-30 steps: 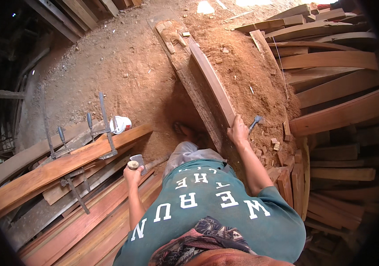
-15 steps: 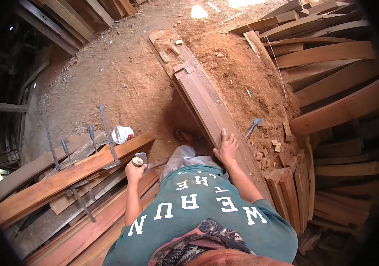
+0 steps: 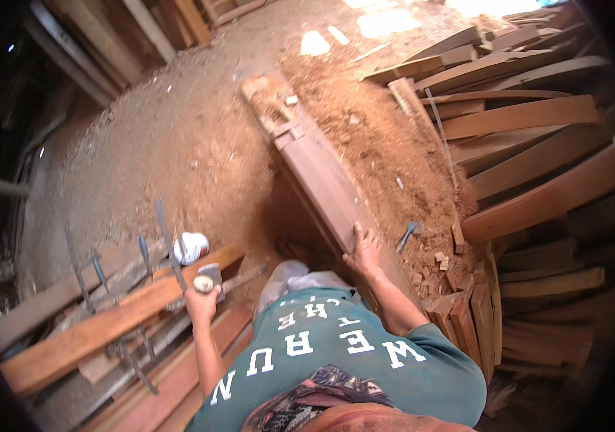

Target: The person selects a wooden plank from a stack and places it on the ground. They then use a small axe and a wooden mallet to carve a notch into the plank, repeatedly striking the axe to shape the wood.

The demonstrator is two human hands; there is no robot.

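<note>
My left hand [image 3: 200,305] is closed round a wooden-handled tool [image 3: 204,284] and holds it up on the left, above the timber. The tool's pale, round handle end faces up, and a flat grey metal part shows beside it; its exact kind is unclear. My right hand [image 3: 366,250] lies on the reddish-brown board [image 3: 318,185], fingers stretched over its face and thumb near its left edge. This board rests lengthwise on a long, thick plank [image 3: 251,85] running away from me. Small wooden blocks [image 3: 287,133] sit at the board's far end.
Left, clamps [image 3: 168,237] stand on stacked beams [image 3: 117,320] near a white tub [image 3: 191,248]. Right of the plank, a blue-grey tool [image 3: 407,235] lies in sawdust [image 3: 376,162] with wood offcuts [image 3: 442,261]. Curved timbers [image 3: 549,191] are piled along the right side.
The view has shifted slightly, moving the whole scene in the picture. My left hand with its tool has moved a little left and down. My right hand remains flat on the board.
</note>
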